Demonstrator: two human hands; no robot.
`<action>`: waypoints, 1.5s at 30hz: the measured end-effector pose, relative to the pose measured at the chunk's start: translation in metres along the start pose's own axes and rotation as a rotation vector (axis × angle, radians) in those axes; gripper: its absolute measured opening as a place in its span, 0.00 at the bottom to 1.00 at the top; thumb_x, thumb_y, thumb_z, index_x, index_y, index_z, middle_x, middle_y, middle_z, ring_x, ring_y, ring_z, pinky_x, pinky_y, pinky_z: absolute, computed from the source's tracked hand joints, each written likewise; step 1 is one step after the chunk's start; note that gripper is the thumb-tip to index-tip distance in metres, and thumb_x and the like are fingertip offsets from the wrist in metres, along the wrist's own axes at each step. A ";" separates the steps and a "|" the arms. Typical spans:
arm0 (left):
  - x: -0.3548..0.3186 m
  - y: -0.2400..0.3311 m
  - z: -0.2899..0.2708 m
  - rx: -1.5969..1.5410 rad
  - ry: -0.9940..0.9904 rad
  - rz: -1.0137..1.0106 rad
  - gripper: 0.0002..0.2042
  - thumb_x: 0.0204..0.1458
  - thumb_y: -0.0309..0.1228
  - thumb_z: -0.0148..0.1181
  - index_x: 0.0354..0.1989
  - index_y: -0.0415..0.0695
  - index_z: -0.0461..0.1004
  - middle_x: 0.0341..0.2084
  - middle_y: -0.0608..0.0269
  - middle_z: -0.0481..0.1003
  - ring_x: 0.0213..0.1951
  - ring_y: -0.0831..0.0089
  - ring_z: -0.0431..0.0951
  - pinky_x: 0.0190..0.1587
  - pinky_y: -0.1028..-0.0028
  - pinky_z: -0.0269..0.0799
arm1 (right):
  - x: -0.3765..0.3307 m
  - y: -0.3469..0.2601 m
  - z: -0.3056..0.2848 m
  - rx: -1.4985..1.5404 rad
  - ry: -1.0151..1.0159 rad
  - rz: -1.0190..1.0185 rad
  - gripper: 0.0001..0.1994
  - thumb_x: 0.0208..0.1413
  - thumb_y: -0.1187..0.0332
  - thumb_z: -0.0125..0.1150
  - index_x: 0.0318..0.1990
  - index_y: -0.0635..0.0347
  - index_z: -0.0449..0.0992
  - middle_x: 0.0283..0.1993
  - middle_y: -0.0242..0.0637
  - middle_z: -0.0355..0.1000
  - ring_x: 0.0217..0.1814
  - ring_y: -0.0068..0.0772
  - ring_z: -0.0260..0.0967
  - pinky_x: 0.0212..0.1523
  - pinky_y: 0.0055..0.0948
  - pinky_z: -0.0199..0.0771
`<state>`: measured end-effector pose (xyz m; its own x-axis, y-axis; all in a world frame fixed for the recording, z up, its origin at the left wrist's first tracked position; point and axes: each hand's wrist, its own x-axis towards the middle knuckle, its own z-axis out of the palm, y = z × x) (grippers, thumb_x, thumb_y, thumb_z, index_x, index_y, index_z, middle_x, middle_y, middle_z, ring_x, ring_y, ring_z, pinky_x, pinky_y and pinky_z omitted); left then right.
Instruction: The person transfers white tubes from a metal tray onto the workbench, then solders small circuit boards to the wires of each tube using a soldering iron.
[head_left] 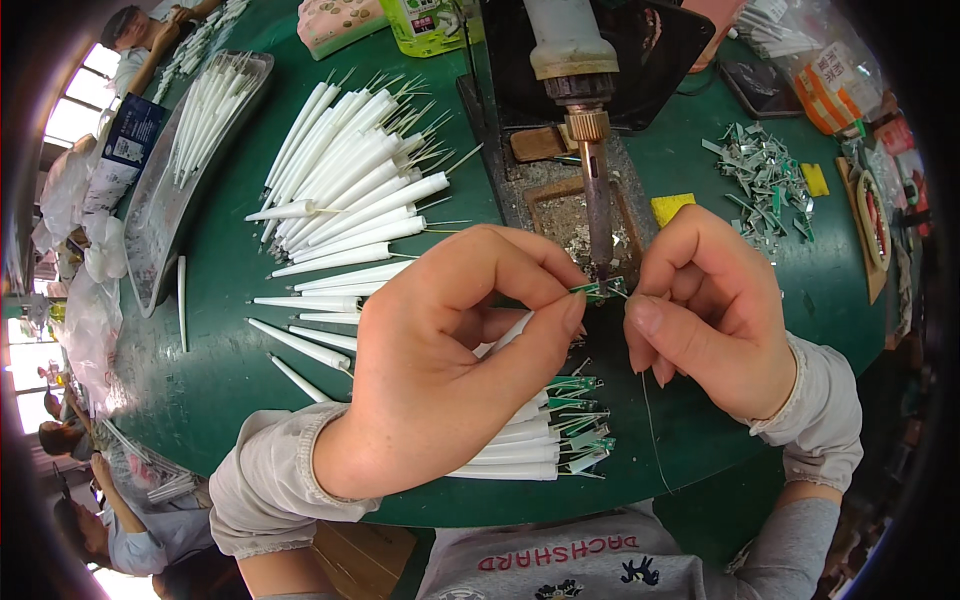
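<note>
My left hand (440, 350) pinches a small green circuit board (592, 289) between thumb and forefinger. The tip of an upright soldering iron (596, 190) comes down at the board. On the other side, my right hand (715, 310) has thumb and forefinger closed on a thin solder wire (653, 430), whose tail hangs below the fingers. A white tapered tube shows partly beneath my left palm; I cannot tell whether it joins the board. Under my left wrist lie several white tubes with small boards (585, 425) at their ends.
A large pile of white tapered tubes (350, 170) with wire ends covers the left of the green table. Further left stands a clear tray (150, 240) of tubes. Loose circuit boards (765, 180) are heaped at right, near a yellow sponge (672, 207) and a phone (760, 88). Other people sit at left.
</note>
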<state>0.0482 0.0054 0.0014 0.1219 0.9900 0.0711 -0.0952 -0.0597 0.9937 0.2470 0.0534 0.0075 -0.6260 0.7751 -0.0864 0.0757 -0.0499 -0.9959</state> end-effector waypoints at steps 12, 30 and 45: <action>0.000 0.005 -0.003 -0.012 0.030 -0.099 0.02 0.52 0.15 0.53 0.30 0.33 0.67 0.39 0.53 0.70 0.33 0.75 0.76 0.38 0.76 0.76 | 0.001 0.004 -0.003 -0.051 -0.056 -0.033 0.08 0.58 0.72 0.54 0.37 0.62 0.59 0.26 0.36 0.69 0.22 0.18 0.67 0.18 0.15 0.64; 0.003 0.005 -0.008 -0.109 0.033 -0.179 0.02 0.53 0.17 0.54 0.30 0.34 0.67 0.39 0.54 0.70 0.33 0.75 0.77 0.37 0.75 0.79 | 0.004 0.004 0.002 -0.017 -0.037 -0.061 0.09 0.60 0.70 0.51 0.37 0.61 0.58 0.24 0.37 0.69 0.17 0.16 0.62 0.17 0.14 0.60; -0.004 0.004 -0.006 -0.048 0.015 -0.180 0.02 0.53 0.16 0.54 0.30 0.33 0.68 0.39 0.53 0.70 0.34 0.75 0.77 0.39 0.76 0.77 | 0.004 -0.022 -0.028 -0.700 -0.016 -0.039 0.03 0.50 0.75 0.59 0.29 0.63 0.71 0.18 0.25 0.63 0.18 0.13 0.57 0.20 0.16 0.54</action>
<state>0.0412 0.0014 0.0050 0.1267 0.9859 -0.1092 -0.1207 0.1246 0.9848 0.2641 0.0753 0.0302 -0.6495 0.7583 -0.0564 0.5312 0.3994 -0.7472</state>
